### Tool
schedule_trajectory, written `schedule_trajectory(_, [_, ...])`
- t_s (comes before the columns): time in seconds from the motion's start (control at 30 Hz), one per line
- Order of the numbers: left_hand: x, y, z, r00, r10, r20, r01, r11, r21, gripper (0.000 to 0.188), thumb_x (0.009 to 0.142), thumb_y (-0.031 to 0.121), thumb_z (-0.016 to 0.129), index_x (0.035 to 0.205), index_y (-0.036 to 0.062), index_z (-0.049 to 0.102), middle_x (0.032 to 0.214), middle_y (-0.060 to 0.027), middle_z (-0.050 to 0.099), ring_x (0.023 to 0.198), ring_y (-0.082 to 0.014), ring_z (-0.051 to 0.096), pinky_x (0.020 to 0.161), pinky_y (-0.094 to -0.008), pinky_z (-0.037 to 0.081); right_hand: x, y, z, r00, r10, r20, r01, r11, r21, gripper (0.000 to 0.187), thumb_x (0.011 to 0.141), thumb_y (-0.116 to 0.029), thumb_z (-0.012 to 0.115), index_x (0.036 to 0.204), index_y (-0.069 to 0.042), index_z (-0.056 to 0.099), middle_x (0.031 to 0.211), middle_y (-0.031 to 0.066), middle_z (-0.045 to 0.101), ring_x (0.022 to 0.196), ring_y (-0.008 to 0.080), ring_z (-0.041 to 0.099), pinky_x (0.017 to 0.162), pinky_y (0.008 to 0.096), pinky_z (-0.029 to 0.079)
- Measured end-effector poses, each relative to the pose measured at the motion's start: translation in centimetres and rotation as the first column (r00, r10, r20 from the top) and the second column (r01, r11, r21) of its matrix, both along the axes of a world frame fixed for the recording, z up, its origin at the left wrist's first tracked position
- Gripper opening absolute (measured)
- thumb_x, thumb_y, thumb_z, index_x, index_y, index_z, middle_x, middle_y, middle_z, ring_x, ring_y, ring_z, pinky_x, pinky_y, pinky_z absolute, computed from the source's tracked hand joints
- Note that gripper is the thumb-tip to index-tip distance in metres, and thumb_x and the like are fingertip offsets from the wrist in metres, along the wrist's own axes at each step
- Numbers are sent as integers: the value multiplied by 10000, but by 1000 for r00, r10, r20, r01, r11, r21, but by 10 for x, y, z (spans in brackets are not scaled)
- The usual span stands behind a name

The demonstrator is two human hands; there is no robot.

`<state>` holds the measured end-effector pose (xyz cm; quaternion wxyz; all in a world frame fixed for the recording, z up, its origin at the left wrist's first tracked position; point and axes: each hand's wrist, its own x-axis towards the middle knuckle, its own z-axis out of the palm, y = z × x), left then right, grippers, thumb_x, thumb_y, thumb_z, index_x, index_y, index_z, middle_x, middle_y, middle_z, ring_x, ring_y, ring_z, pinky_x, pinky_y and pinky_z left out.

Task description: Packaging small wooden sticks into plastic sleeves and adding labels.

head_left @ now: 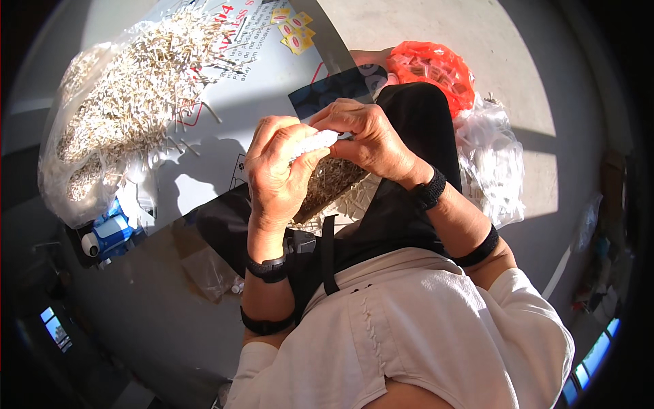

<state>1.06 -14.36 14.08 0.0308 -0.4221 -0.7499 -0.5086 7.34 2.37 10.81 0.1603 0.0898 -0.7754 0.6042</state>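
Observation:
Both hands meet over my lap around a small, white, crumpled bundle (315,142); its exact kind cannot be made out. My left hand (274,163) grips its near side, thumb on top. At the bundle's right end, my right hand (376,142) pinches with thumb and fingers. Below them, partly hidden by the hands, a brown container (340,195) on my lap holds many thin pale sticks that look like cotton swabs. A large heap of similar sticks (129,88) spills from a clear plastic bag (51,153) on the grey table at the left.
Several yellow-and-red labels (294,32) lie on the table's far part. Beyond my right knee sits a red plastic bag (436,61) with small packets inside, beside a clear bag (494,160) of white contents. A blue bottle (112,232) with a white cap is at the table's near left edge.

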Motion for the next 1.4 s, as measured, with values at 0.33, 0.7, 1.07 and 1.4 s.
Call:
schedule_trajectory(0.33, [5, 12, -12, 997, 71, -32, -71, 997, -13, 238, 753, 22, 785, 957, -3, 664, 893, -87, 617, 807, -183, 600, 694, -290, 508, 0, 2, 0, 998, 33, 59, -28, 997, -71, 274, 746, 12, 731, 1017, -14, 700, 1031, 99, 688, 938, 218, 663, 817, 302, 528])
schedule_trajectory(0.7, [-7, 8, -49, 668, 34, 744, -167, 980, 105, 280, 882, 50, 674, 1153, -15, 642, 1119, -71, 648, 923, -124, 621, 778, -265, 541, -14, 4, -49, 940, -36, 339, 139, 948, -286, 230, 799, -27, 724, 1027, -24, 691, 867, 54, 687, 758, 99, 616, 704, 262, 509])
schedule_trajectory(1.07, [-14, 15, -93, 456, -151, 877, -286, 909, 305, 191, 892, -9, 568, 1057, -56, 650, 991, -161, 686, 895, -243, 689, 830, -361, 581, -20, 4, -59, 908, 51, 415, 161, 874, -459, 213, 855, -127, 735, 1012, 10, 689, 888, 58, 706, 828, 104, 658, 751, 253, 543])
schedule_trajectory(1.4, [-10, 21, -97, 496, -157, 854, -287, 899, 331, 164, 857, -44, 565, 982, -79, 665, 950, -168, 702, 876, -248, 697, 858, -386, 588, -21, 5, -57, 887, 40, 461, 204, 860, -467, 170, 845, -104, 723, 944, 34, 705, 836, 67, 717, 786, 112, 662, 742, 254, 540])
